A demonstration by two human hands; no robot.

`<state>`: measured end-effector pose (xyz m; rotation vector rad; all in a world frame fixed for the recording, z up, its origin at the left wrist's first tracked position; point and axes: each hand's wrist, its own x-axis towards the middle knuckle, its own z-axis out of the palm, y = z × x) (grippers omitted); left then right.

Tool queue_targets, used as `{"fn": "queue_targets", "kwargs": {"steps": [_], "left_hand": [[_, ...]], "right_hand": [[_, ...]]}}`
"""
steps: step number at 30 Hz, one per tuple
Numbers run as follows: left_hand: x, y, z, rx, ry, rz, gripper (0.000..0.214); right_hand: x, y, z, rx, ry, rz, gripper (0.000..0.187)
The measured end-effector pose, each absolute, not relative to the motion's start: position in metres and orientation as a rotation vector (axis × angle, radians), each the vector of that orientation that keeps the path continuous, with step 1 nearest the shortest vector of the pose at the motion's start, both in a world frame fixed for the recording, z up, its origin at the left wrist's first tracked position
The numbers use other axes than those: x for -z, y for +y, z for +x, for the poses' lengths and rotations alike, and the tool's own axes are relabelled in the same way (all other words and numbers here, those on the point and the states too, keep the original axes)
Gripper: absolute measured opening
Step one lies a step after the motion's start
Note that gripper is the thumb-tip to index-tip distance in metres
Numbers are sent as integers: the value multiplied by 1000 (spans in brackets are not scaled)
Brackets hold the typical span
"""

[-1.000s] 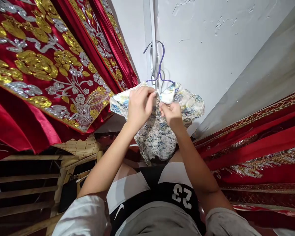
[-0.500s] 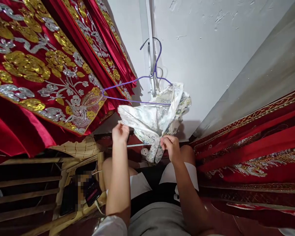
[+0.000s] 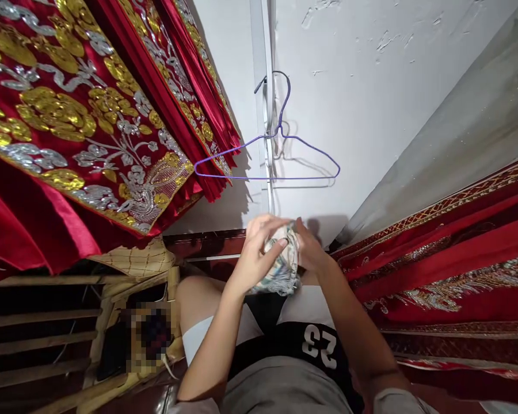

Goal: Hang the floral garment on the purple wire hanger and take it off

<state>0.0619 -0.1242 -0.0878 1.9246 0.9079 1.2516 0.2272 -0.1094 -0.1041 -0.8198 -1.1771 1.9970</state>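
A white garment with a pale printed pattern is bunched up in front of my knees; its exact kind is hard to tell. My left hand curls over its left side and top, thumb lying across the cloth. On the other side, my right hand grips the cloth with fingers partly hidden behind it. Above both hands, a purple wire hanger hangs bare, its hook over a fitting on the white strip of the wall.
Red cloths with gold and silver sequins hang at the left. More red beaded cloth fills the right side. A slatted wooden chair, with a blurred item on it, stands at the lower left. The white wall rises ahead.
The garment has come off the hanger and down toward my lap, gathered into a bundle. My hands have moved closer together around it. The hanger now hangs level.
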Motion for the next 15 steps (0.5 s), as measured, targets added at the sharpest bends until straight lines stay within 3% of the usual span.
{"fn": "queue_targets", "kwargs": {"steps": [3,7,10,12,15], "left_hand": [[98,-111,47,-1042,863,1908,52],[121,-103,27,-541,872,1884,51],[119,-104,9,-487,1232,2022,36],[110,-104,-6,-439,1403,2106,27],[97,-103,-30,-258,1390,2136,19]], "right_hand": [[72,-102,246,-1966,-1581,-812,50],[39,-75,265,-1307,-1812,-1015,19],[40,-36,265,-826,-1698,-1072,38],[51,-9,261,-716,-1675,-1035,47],[73,12,258,-732,-1720,-1037,30]]}}
